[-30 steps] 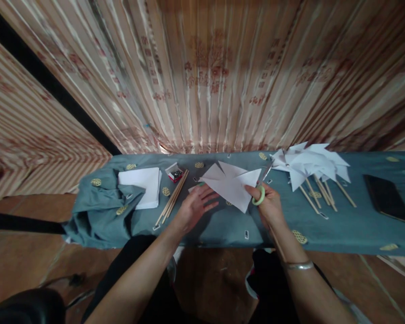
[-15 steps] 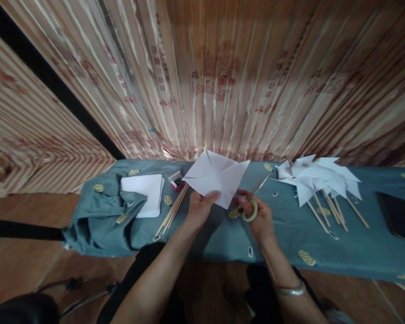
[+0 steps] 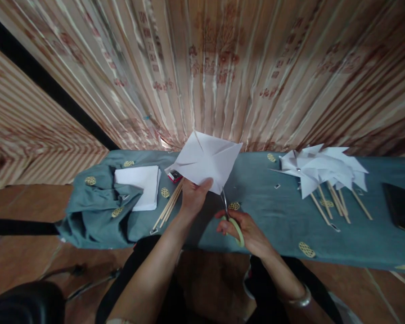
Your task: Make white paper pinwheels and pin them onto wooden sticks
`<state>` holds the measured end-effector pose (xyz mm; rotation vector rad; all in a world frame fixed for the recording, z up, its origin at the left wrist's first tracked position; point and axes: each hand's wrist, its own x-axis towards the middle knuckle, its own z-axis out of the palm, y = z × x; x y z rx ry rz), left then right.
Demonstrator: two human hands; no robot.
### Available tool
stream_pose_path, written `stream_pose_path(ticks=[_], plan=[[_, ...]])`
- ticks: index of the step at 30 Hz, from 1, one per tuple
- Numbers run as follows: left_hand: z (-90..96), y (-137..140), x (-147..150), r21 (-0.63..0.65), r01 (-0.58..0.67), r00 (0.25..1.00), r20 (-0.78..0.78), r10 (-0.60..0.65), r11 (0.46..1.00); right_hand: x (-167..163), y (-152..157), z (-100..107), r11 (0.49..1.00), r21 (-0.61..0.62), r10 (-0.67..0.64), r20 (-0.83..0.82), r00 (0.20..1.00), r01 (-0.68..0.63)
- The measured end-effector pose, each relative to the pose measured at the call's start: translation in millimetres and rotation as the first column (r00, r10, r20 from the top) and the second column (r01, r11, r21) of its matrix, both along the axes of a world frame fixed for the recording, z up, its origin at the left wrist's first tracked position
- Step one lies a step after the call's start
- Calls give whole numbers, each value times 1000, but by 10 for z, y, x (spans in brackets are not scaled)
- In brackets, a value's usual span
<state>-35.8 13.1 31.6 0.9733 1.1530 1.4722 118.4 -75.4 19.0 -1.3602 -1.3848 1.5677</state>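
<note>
A square white sheet of paper (image 3: 209, 158) with slits running in from its corners is held up over the bench. My left hand (image 3: 195, 194) pinches its lower edge, thumb on top, fingers hidden beneath. My right hand (image 3: 241, 229) is closed round the pale green handles of a pair of scissors (image 3: 235, 228). Their metal blades point up at the paper's lower corner and meet it there; whether they are cutting I cannot tell.
Left on the teal cloth (image 3: 256, 202) lie a stack of white paper (image 3: 150, 189), wooden sticks (image 3: 168, 207) and a small red box (image 3: 173, 176). Rightward are several paper pinwheels (image 3: 324, 168) and a dark flat device (image 3: 400, 204). A patterned curtain (image 3: 216, 81) hangs behind.
The scissors have swung left and now point up at the paper's lower corner; before, they pointed up and right, beside it. The paper has shifted slightly left and turned a little.
</note>
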Motion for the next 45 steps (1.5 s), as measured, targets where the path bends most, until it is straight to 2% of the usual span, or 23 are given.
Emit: stream_pose_path(ticks=[5,11,23,36,45], plan=[[26,-29,32,-4,22,1000,-18,-22,1000,-64,48,52,997,-69,-30,-73,997,25],[17,-50,24,-5,37,996,-84,-38,999,-54,85,46,999,-39,-8,-62,998,6],[-69,-60,50,96,97,979,-188,-78,991,-60,79,63,998,-42,-44,-70,997,41],[-98,-68,28,84,107,976,-198,-88,991,-54,80,112,996,-73,-56,-31,998,53],[-50,-66,15,77,109,973,-210,-91,991,-61,69,45,992,-106,-82,-65,995,75]])
